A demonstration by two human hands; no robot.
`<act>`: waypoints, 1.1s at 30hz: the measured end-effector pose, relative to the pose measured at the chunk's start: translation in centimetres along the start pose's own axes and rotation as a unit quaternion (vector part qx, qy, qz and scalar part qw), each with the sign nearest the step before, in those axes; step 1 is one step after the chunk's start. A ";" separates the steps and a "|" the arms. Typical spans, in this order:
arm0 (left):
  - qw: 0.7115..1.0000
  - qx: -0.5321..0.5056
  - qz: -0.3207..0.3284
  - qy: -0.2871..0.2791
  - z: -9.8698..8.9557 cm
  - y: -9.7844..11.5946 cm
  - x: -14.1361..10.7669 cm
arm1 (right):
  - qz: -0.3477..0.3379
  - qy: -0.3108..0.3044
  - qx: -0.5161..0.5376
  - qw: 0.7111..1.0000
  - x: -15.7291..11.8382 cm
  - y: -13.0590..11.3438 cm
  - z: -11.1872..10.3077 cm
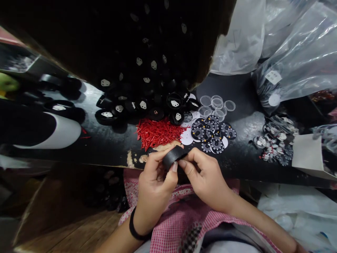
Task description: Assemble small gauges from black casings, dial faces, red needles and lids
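Note:
Between my hands, above the front edge of the table, is a tilted black round case (172,157), its outer side wall facing me. My left hand (156,175) is closed around it, thumb on the near rim and fingers at the far side. The thumb and index finger of my right hand (204,172) pinch at its right rim; whatever lies inside is hidden. Just beyond are a heap of thin red pointers (160,133) and a pile of black printed dials (207,131). Similar black cases with pale pieces inside (143,104) lie behind the pointers.
A large dark box (126,42) with more cases tips toward the table (242,154). Clear round covers (217,102) lie behind the dials. At right are small mixed parts (279,140), a white carton (306,154) and plastic bags (297,52). A white-rimmed cylinder (65,131) lies left.

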State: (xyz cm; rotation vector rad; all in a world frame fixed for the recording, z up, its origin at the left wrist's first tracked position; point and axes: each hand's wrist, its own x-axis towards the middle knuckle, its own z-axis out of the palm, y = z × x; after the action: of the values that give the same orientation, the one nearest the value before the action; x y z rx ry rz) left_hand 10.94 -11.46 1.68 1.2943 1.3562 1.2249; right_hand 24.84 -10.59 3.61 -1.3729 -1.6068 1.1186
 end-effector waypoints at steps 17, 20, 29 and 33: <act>0.973 -0.088 -0.208 -0.050 0.3 -1.6 0.8 | -0.173 -0.030 -0.335 0.926 2.7 1.0 -0.9; 0.968 -0.105 -0.229 -0.025 0.7 -1.7 0.9 | -0.099 -0.017 -0.290 0.952 2.8 0.4 -0.7; 0.942 -0.218 -0.252 -0.032 1.5 -3.3 1.0 | 0.030 0.037 -0.330 0.943 6.6 4.1 -8.8; 0.913 -0.279 -0.295 -0.046 2.2 -3.5 0.9 | 0.017 -0.010 -0.474 0.880 8.0 6.9 -11.6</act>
State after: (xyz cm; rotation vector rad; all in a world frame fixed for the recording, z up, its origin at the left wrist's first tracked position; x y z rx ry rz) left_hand 12.55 -10.29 -2.05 0.4755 1.0941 0.9944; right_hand 36.68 -0.53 1.19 -1.9739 -2.2788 0.2987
